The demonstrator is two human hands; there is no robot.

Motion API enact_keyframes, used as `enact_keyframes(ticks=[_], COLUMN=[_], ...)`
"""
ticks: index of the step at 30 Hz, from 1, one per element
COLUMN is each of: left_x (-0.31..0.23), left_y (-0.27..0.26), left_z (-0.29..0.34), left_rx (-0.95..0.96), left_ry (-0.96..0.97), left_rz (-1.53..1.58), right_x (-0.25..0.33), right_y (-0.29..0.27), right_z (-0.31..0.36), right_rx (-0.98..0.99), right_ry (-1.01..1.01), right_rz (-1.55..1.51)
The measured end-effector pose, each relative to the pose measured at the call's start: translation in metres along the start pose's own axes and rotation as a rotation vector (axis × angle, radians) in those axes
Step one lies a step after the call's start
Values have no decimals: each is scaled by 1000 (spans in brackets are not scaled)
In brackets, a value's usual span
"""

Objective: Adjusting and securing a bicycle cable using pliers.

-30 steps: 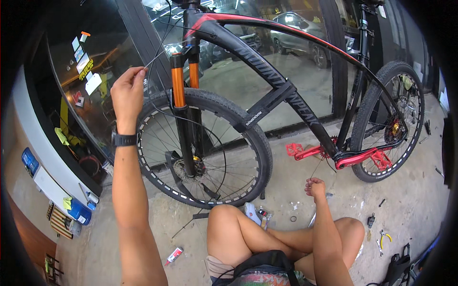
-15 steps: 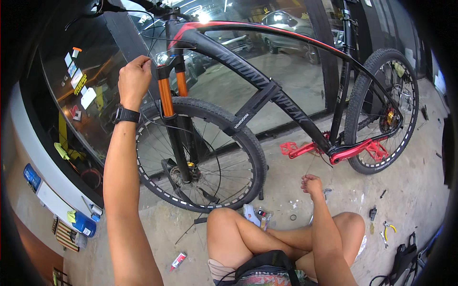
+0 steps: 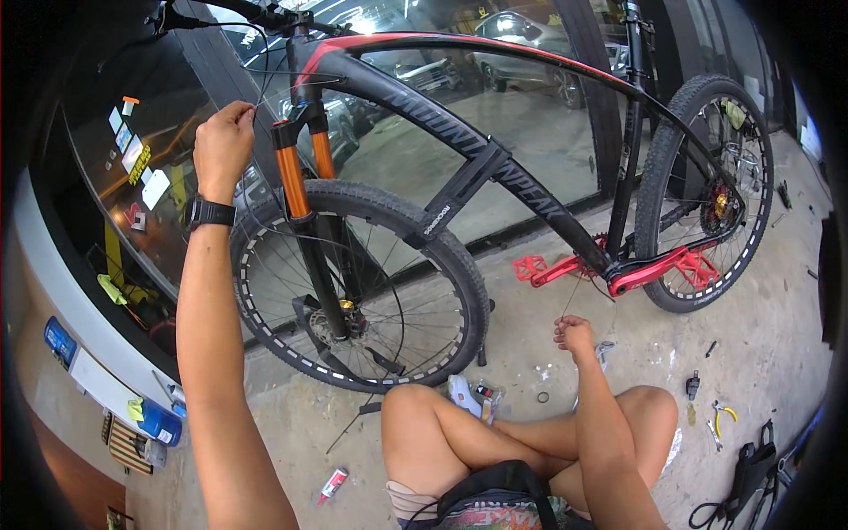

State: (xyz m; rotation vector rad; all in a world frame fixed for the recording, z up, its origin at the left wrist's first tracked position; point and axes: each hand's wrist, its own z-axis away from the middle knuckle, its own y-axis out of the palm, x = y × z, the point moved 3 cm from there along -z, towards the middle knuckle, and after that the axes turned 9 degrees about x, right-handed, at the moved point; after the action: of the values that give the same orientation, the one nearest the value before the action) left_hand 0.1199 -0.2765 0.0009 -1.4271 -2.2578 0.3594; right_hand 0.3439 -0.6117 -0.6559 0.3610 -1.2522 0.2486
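Note:
A black mountain bike (image 3: pixel 415 106) with red accents and orange fork legs stands across my view. My left hand (image 3: pixel 225 146), with a black watch on its wrist, is raised beside the fork. Its thumb and fingers pinch a thin dark cable (image 3: pixel 264 87) that hangs below the handlebar. Low in front of the red crank (image 3: pixel 565 270), my right hand (image 3: pixel 577 337) is closed, fingertips pressed together. A very thin wire (image 3: pixel 571 299) runs from them up toward the crank. The wire's end in my fingers is hidden.
My crossed legs are beneath my right arm. On the concrete floor lie a red-and-white tube (image 3: pixel 333 485), yellow-handled pliers (image 3: pixel 725 419), a wrench (image 3: pixel 713 436), a small black part (image 3: pixel 692 384) and a black strap bag (image 3: pixel 751 468). A blue container (image 3: pixel 161 422) stands at left.
My left hand has shifted slightly left in view, still pinching. The bike also sits a little farther left and up in the picture. My right hand has barely moved.

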Motion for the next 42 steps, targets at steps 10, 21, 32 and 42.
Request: enact_keyframes(ticks=[10, 21, 32, 42], left_x=[-25, -53, -16, -55], left_y=[40, 68, 87, 50], left_z=[-35, 25, 286, 367], left_rx=[191, 196, 385, 366], left_ry=[224, -102, -695, -745], left_rz=[-58, 360, 1342, 1752], right_x=[-1, -7, -12, -15], right_y=[-2, 0, 2, 19], right_z=[-2, 0, -20, -10], right_rx=[-19, 3, -145, 115], right_ry=[17, -32, -160, -24], right_rz=[15, -66, -233, -258])
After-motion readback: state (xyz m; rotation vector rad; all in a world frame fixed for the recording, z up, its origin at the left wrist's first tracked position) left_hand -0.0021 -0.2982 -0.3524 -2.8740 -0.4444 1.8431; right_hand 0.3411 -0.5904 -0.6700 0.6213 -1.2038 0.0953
